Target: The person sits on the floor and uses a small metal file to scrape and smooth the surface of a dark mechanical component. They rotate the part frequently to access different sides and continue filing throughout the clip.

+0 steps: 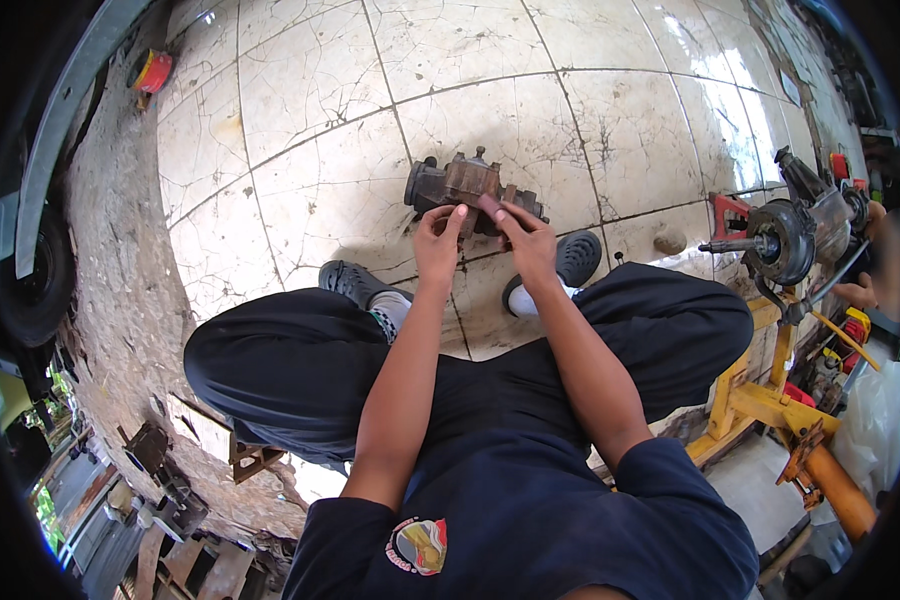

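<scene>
On the tiled floor between my feet lies a dirty, rust-brown metal gear housing (pixel 468 177), with bolts on top and a dark round end at its left. My left hand (pixel 438 240) is closed on the near side of the housing, its thumb up and the other fingers curled, partly hidden. My right hand (pixel 526 238) pinches a small reddish-brown strip (pixel 490 206), which looks like a folded piece of sandpaper. The strip lies against the housing's near side. Whether it is bent around an edge there I cannot tell.
At the right stands a greasy axle assembly (pixel 785 240) near a yellow metal stand (pixel 740 400); another person's hand (pixel 855 292) is beside it. A stone (pixel 670 240) lies on the tiles. Far left are a red-and-yellow can (pixel 151 72) and a tyre (pixel 40 275).
</scene>
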`<state>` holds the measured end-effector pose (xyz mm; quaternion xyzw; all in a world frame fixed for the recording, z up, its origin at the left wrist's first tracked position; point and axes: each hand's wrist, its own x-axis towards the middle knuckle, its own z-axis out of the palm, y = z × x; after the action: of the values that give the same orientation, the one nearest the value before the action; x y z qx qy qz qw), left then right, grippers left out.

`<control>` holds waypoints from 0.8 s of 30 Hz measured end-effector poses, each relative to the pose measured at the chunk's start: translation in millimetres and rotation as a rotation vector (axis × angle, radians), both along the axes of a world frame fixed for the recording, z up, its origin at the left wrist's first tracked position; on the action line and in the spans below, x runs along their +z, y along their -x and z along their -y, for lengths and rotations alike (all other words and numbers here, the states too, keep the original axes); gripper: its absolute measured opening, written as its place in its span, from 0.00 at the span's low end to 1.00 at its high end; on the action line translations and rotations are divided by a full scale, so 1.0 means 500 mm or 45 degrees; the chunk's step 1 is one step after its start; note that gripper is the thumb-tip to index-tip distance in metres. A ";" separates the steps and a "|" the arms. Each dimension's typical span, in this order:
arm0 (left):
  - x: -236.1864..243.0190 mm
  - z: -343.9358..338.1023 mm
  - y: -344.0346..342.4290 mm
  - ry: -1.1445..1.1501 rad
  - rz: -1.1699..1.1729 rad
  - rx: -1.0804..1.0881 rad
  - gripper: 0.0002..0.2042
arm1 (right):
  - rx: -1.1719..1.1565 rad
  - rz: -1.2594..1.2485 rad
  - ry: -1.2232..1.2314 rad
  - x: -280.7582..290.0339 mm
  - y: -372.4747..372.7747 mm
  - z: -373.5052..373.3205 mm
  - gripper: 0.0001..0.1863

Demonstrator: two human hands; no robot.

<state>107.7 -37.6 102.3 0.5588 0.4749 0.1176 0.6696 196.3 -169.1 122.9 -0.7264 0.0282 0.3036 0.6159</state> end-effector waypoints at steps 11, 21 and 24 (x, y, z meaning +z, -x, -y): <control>-0.122 0.033 0.034 -0.245 -0.483 -0.439 0.44 | 0.124 0.784 0.512 -0.087 -0.070 -0.050 0.15; -0.155 0.042 0.038 -0.309 -0.460 -0.441 0.41 | 0.553 1.134 0.748 -0.114 -0.039 -0.058 0.22; -0.168 0.027 0.028 -0.297 -0.346 -0.483 0.42 | 0.598 1.128 0.618 -0.138 -0.028 -0.042 0.23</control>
<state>93.6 -51.3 18.5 0.7219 0.4304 -0.0321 0.5409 210.5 -148.4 54.0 -0.8923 -0.3271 0.0832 0.2997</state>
